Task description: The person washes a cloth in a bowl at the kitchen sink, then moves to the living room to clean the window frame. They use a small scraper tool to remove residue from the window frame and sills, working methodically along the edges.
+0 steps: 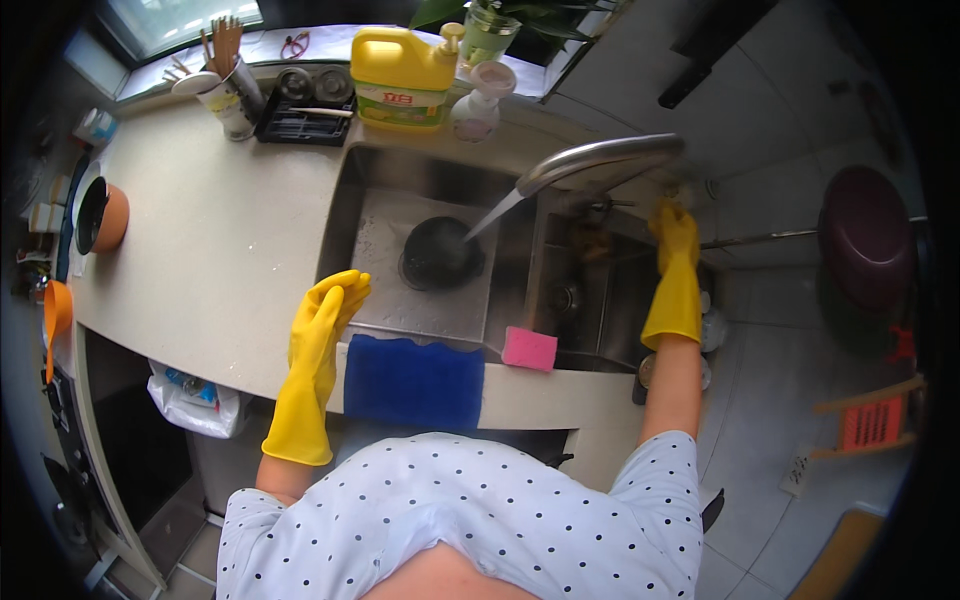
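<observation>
My left hand (335,297) wears a yellow rubber glove and hangs by the left front rim of the sink (345,215). Its fingers stretch loosely to the right, holding nothing. Also gloved in yellow, my right hand (675,230) reaches to the back right of the sink, by the wall. Its fingers are curled, and what they grip, if anything, is hidden. Water runs from the curved metal tap (600,157) into a round black bowl or pan (438,253) in the left basin. A pink sponge (529,349) lies on the front rim between the basins.
A blue cloth (413,382) drapes over the counter's front edge. Behind the sink stand a yellow detergent jug (402,85), a pump bottle (480,108), a black tray (300,118) and a utensil holder (232,100). An orange-brown pot (108,217) is at the far left.
</observation>
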### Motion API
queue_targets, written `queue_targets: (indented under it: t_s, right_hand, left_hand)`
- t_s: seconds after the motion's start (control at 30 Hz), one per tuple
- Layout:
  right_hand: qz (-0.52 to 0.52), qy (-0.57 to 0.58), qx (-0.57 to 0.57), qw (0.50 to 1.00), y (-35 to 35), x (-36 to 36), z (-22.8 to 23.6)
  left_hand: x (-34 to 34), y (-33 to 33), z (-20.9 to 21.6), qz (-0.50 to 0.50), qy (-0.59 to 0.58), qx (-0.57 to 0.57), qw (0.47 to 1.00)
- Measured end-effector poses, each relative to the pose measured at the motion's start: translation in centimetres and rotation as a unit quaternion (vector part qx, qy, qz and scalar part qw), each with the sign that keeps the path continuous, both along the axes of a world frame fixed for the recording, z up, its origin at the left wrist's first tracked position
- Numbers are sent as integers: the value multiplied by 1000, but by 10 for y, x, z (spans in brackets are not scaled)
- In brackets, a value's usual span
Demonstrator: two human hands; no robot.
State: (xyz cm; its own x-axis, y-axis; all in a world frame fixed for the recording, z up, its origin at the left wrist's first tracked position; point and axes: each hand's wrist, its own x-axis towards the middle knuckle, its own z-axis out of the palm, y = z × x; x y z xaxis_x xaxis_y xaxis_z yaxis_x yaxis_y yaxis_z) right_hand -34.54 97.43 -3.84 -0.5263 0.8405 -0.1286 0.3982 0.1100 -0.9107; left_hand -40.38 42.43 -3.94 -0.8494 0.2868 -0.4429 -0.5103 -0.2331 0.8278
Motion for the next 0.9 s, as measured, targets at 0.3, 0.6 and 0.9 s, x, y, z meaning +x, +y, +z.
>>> queue_targets:
  t_s: [0.3, 0.6, 0.9]
  right_hand:
    - [53, -254, 422, 869, -12, -45, -92]
    - [381, -157, 147, 899, -180, -38, -37]
    - [298, -393, 36, 869, -265, -114, -303]
  left_hand:
    - [1, 30, 14, -41, 11, -10, 999]
    - [-9, 30, -52, -48, -36, -12, 998]
    - [-48, 114, -197, -123, -235, 50, 963]
